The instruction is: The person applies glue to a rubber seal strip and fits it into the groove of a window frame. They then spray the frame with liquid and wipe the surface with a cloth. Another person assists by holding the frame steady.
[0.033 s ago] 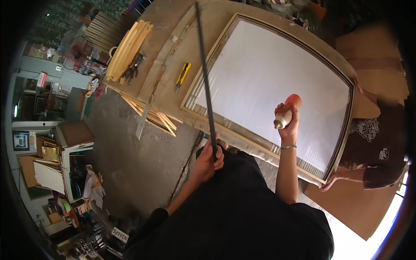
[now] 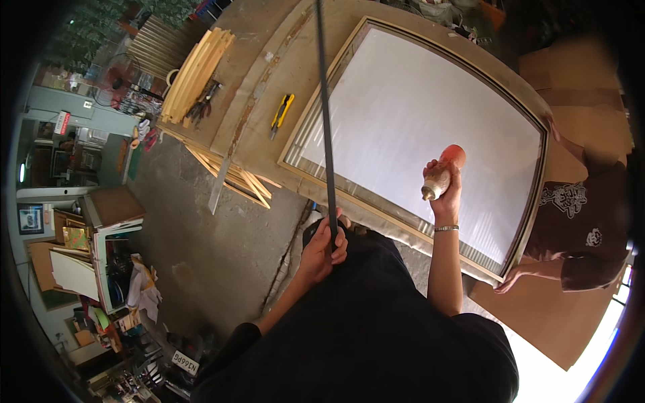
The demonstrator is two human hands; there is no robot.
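My left hand (image 2: 322, 255) is closed round the lower end of a long, thin dark strip (image 2: 326, 127). The strip rises past the left side of a large framed panel (image 2: 410, 101), which has a white face and a wooden edge. In my right hand (image 2: 451, 201) is a squeeze bottle (image 2: 440, 176) with an orange base and a stained, crusted nozzle end. It is tilted over the panel, nozzle toward me. At the panel's right, a co-worker's hand (image 2: 514, 277) touches the near corner, and another hand (image 2: 554, 129) is at the far corner.
The worktable (image 2: 255, 151) carries a yellow utility knife (image 2: 282, 115), pliers (image 2: 205, 104) and a stack of wooden strips (image 2: 198, 77). A flat metal strip (image 2: 219, 185) overhangs its near edge. More wood (image 2: 235, 178) lies below. Cardboard (image 2: 571, 322) stands at the right.
The dark strip's upper end has shifted slightly to the right. The bottle has moved very slightly left in the picture; both hands keep their hold.
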